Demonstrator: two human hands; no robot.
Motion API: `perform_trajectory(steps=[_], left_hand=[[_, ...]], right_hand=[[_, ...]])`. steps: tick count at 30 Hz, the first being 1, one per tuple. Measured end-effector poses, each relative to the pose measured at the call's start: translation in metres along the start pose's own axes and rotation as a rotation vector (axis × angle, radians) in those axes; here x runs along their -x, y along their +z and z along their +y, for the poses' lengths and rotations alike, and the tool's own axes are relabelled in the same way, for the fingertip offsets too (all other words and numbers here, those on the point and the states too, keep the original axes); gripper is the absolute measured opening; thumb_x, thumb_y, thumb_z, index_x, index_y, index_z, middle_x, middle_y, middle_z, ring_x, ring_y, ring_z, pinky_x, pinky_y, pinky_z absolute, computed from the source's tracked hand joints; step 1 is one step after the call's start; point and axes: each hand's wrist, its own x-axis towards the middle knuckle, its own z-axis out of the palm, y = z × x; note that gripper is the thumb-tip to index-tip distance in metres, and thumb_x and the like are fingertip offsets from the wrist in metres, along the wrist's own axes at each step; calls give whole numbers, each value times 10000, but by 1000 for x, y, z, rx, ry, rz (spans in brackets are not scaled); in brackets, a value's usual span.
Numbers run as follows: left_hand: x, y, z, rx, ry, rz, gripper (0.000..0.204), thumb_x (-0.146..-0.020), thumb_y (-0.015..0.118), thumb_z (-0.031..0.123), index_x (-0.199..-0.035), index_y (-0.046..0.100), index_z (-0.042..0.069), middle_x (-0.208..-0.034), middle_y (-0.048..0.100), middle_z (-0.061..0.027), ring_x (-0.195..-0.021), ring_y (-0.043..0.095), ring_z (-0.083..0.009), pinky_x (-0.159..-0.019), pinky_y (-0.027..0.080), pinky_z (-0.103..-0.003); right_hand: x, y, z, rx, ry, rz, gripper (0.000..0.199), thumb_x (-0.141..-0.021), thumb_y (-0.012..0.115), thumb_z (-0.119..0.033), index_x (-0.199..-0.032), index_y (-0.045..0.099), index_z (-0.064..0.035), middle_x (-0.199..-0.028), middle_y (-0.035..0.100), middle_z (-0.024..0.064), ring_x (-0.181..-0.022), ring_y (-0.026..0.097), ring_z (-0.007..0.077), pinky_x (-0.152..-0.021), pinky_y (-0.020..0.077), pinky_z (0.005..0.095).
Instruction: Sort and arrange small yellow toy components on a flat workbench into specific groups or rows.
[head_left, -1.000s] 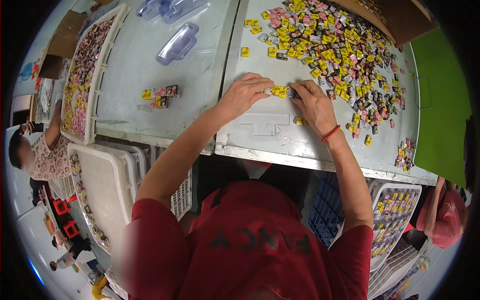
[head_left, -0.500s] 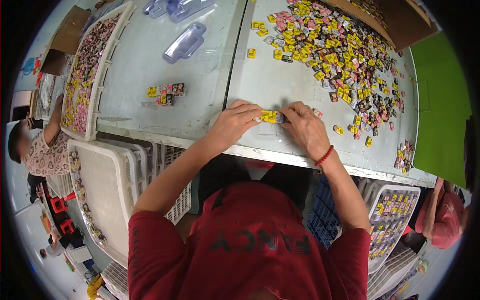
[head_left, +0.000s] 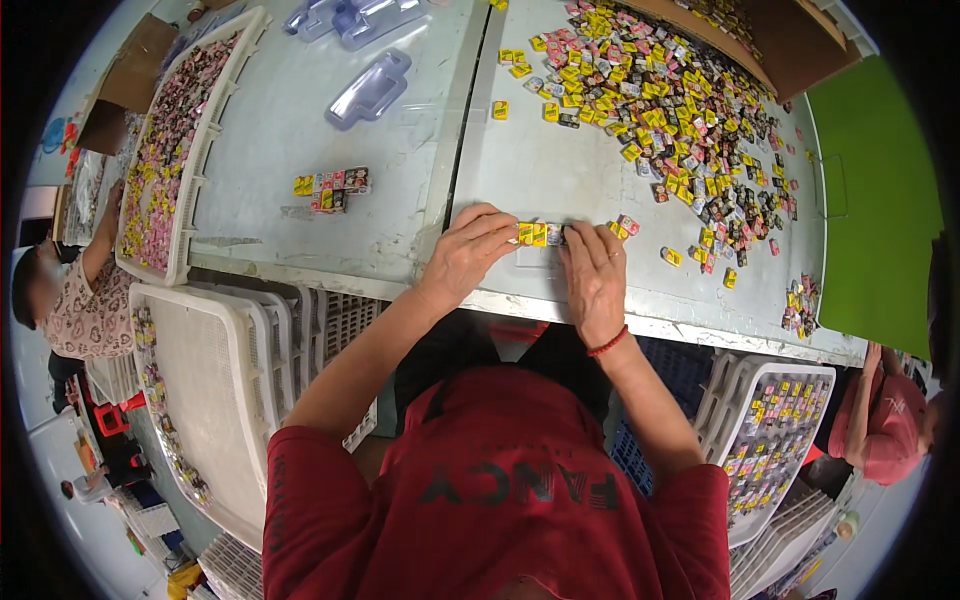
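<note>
My left hand [head_left: 466, 256] is at the left end of a short row of little packs [head_left: 539, 234], thumb and fingertips drawn in to pinch that end. The row lies crosswise between my hands near the front edge of the table [head_left: 560, 303], yellow packs toward my left and a pale one toward my right. My right hand [head_left: 594, 262] is at the other end with its fingers bent and close together, their tips on or just beside the last pack; I can't tell whether they pinch it. Just beyond my right knuckles sit a few loose packs [head_left: 624, 227], pink and yellow. Farther off to the right spreads a big loose heap [head_left: 680, 130] in yellow, pink and black, with a cardboard box [head_left: 808, 48] behind it. Over to my left, a small block of packs [head_left: 332, 187] lies below a clear plastic tray [head_left: 370, 90].
</note>
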Motion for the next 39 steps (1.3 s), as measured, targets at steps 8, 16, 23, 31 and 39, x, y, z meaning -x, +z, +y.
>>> perform_trajectory(steps=[8, 16, 23, 31, 39], left_hand=[[2, -4, 10, -53, 16, -12, 280, -700, 735, 20, -961, 641, -20, -1080, 612, -111, -1021, 572, -295, -860, 501, -362], [3, -8, 9, -26, -66, -98, 368, -790, 684, 83, -1136, 583, 9, -1193, 569, -155, -1130, 525, -368, -956, 434, -412], [-8, -3, 14, -90, -19, -191, 519, -763, 729, 166, -1207, 538, -22, -1296, 496, -162, -1241, 438, -344, -1031, 377, -425], [15, -29, 3, -32, -142, -136, 646, -701, 791, 260, -1225, 527, -12, -1325, 487, -164, -1272, 418, -346, -1041, 370, -428], [-12, -5, 16, -51, -25, -188, 645, -697, 790, 281, -1224, 537, 9, -1315, 488, -143, -1269, 403, -355, -1040, 363, -448]], right_hand=[[18, -7, -16, 127, 35, -295, 700, -825, 658, -356, -1338, 421, 57, -1445, 361, 213, -1355, 323, 368, -1069, 253, 549], [12, -8, 3, -132, 56, -139, 512, -840, 588, -68, -1305, 426, 72, -1331, 471, 239, -1264, 418, 410, -1039, 323, 512], [14, -5, 23, -139, 40, -5, 264, -799, 585, 63, -1056, 632, 26, -1209, 582, 194, -1133, 544, 381, -962, 459, 411], [14, -13, 29, -155, 52, 89, 374, -792, 636, 74, -1153, 599, -15, -1109, 635, 155, -1042, 619, 288, -921, 492, 368], [16, -13, 33, -358, 256, 95, 482, -773, 733, -1, -1213, 542, -41, -979, 624, 98, -862, 631, 198, -758, 511, 290]])
